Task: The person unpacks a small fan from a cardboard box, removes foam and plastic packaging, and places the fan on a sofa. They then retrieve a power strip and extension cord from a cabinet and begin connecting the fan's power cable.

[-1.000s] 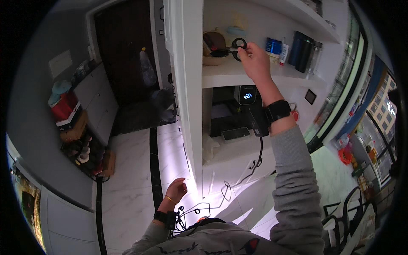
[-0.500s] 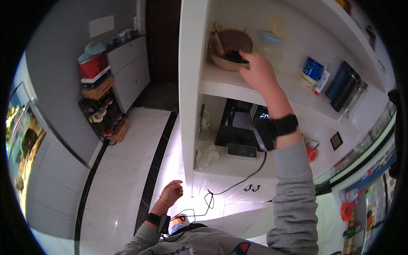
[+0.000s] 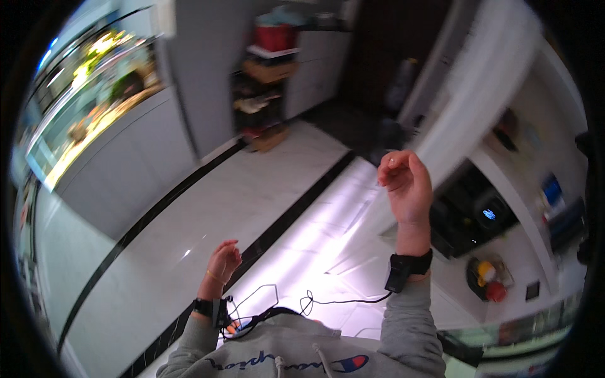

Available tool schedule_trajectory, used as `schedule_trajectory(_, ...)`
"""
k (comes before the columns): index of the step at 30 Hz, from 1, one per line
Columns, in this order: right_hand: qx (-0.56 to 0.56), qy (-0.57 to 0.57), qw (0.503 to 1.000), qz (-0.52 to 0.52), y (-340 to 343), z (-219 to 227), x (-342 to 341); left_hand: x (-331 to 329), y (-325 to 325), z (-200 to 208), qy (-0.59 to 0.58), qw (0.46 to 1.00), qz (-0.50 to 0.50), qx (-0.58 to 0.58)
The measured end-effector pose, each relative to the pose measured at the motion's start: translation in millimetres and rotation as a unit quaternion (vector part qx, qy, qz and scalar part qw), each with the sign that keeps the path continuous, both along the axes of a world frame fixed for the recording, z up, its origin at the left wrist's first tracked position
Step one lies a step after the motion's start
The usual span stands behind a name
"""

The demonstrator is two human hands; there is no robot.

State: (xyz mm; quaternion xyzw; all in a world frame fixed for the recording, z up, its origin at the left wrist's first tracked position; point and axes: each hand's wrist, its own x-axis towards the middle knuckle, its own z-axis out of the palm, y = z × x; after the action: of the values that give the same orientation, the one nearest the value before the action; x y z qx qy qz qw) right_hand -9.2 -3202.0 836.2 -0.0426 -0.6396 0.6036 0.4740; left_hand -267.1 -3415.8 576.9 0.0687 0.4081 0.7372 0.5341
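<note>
In the head view, the right hand (image 3: 406, 183) has left the bowl (image 3: 508, 120), which sits blurred on the white shelf (image 3: 522, 184); its fingers are loosely curled, bare. The left hand's (image 3: 224, 261) fingers bend loosely too. Two hands, two black wrist straps (image 3: 411, 267), one bowl.

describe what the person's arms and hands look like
The left hand is gloveless, with a thin yellow band at its wrist. The right hand is gloveless; a bright spot on one finger may be a ring. Both arms have grey sleeves. Each wrist carries a black strap with a black box; a dark cable runs from the right one.
</note>
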Motion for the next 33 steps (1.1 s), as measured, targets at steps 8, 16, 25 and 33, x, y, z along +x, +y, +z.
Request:
schedule_trajectory(8,-0.245,-0.038,0.877,0.411,-176,-96,-323,-161,-248,21,0.015,0.969,0.24,0.051)
schedule_trajectory(16,-0.279,-0.213,0.78,0.518,-302,-159,-537,-257,-379,10,-0.017,0.913,0.407,-0.004)
schedule_trajectory(25,-0.008,-0.294,0.755,0.586,-482,-198,-819,-505,-436,64,0.141,0.888,0.428,-0.088)
schedule_trajectory(33,0.298,-0.166,0.729,0.594,-668,-211,-957,-604,-564,30,-0.006,0.788,0.614,-0.034)
